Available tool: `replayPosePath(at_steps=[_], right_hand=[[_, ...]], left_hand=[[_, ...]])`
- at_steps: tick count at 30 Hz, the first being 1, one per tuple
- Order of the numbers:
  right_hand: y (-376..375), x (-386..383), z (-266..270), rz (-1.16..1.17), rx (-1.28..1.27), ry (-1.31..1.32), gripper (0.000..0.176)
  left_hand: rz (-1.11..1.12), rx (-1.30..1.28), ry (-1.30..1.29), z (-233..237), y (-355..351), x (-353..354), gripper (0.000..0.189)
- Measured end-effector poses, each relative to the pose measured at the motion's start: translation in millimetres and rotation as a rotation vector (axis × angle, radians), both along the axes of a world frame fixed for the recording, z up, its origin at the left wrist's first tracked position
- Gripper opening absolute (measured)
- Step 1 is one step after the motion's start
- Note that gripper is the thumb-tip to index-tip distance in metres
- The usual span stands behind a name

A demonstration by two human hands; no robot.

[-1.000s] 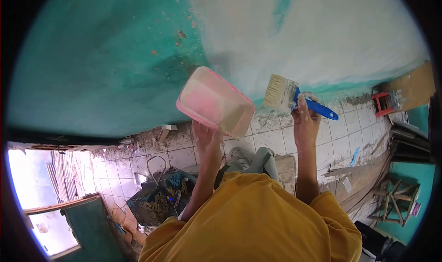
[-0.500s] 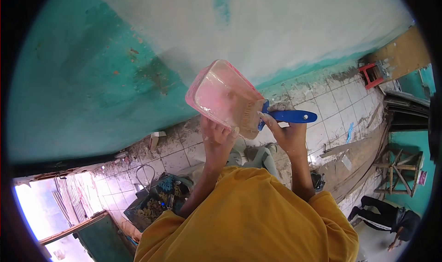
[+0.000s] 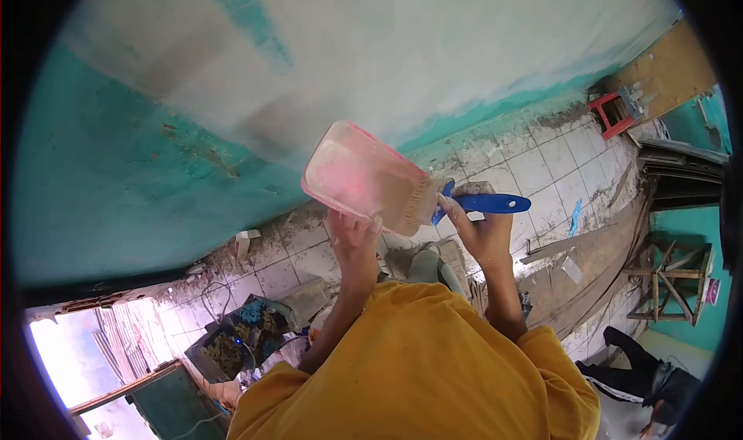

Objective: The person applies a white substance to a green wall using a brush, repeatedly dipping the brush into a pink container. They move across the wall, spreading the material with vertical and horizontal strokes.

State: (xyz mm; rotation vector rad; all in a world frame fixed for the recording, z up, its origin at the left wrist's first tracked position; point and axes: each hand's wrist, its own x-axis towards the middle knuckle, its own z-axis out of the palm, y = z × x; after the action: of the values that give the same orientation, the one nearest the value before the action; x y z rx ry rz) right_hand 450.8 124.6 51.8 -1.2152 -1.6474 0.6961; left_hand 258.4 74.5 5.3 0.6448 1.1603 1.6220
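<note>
My left hand (image 3: pixel 353 237) grips the near side of a pink-rimmed paint tray (image 3: pixel 311 164), its fingers hooked under the edge. Pale, whitish residue coats the inside of the tray, which is held up in front of the wall. In my right hand (image 3: pixel 484 231) is a wide paintbrush (image 3: pixel 499 203) with a blue handle, held close to its head. The coated bristles lie at the tray's right end, against its inside. Whitish smears mark the fingers of both hands.
The wall (image 3: pixel 464 45) ahead is part white, part green. Dirty tiles (image 3: pixel 534 173) cover the floor. A red stool (image 3: pixel 611 116), a wooden frame (image 3: pixel 672 281) and another person (image 3: pixel 654 374) are at right. A patterned bag-like object (image 3: pixel 232 343) sits lower left.
My view has shifted, showing more white wall. The tray and brush sit slightly further left in view, with the bristles a little deeper over the tray. The other person's legs have moved.
</note>
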Motion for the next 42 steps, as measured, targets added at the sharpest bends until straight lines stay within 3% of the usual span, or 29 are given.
replayPosePath(at_steps=[8,12,19,20,23,26,34,42], right_hand=[[22,59,-15,-0.067,0.000,0.038,0.018],[38,66,-15,-0.103,-0.185,0.147,0.021],[70,66,-34,-0.320,-0.292,0.557,0.027],[71,64,-38,-0.330,-0.290,0.542,0.027],[76,63,-62,-0.487,-0.451,0.849,0.027],[78,62,-76,-0.486,-0.478,1.010,0.029],[123,101,-148,-0.363,-0.694,0.904,0.031],[203,157,-192,-0.149,-0.855,0.671,0.031]], left_hand=[[-0.015,-0.073,0.024,2,2,52,0.067],[0.002,-0.070,-0.019,-1,9,52,0.068],[0.052,0.021,-0.122,-12,30,37,0.067],[0.044,0.017,-0.138,-16,31,32,0.067],[-0.020,-0.056,-0.109,-29,35,19,0.068],[-0.015,-0.098,-0.083,-39,38,12,0.068],[0.107,-0.093,-0.123,-38,63,49,0.068],[0.378,-0.098,-0.169,-31,82,172,0.067]])
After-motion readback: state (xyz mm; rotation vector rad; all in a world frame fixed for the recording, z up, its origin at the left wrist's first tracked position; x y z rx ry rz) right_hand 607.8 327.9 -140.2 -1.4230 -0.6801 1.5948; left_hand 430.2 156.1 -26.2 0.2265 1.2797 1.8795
